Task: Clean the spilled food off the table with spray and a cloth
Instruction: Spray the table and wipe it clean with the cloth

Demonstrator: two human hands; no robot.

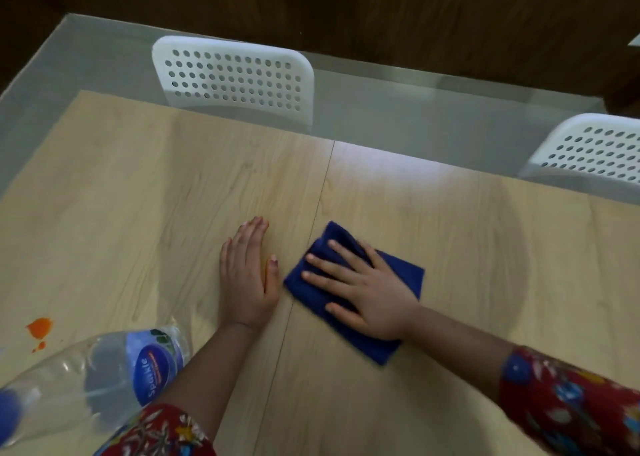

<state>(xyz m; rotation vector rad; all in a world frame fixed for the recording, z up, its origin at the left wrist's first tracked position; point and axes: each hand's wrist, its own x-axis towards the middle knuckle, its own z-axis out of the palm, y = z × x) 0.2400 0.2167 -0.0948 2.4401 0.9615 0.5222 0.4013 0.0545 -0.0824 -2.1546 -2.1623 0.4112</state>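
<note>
A folded dark blue cloth [407, 272] lies on the light wooden table [485, 247] right of centre. My right hand [360, 286] presses flat on it with fingers spread. My left hand [247, 275] rests flat on the table just left of the cloth, fingers straight and together. A small orange streak shows between its thumb and palm. An orange food spill [40, 329] with a few droplets sits near the table's left side. A clear plastic bottle [93, 376] with a blue label and blue cap stands at the lower left, close to my left forearm.
Two white perforated chairs stand at the table's far edge, one [235, 78] at centre and one [595, 150] at right. A seam [322, 196] runs down the tabletop between my hands. Grey floor and dark wooden wall lie beyond.
</note>
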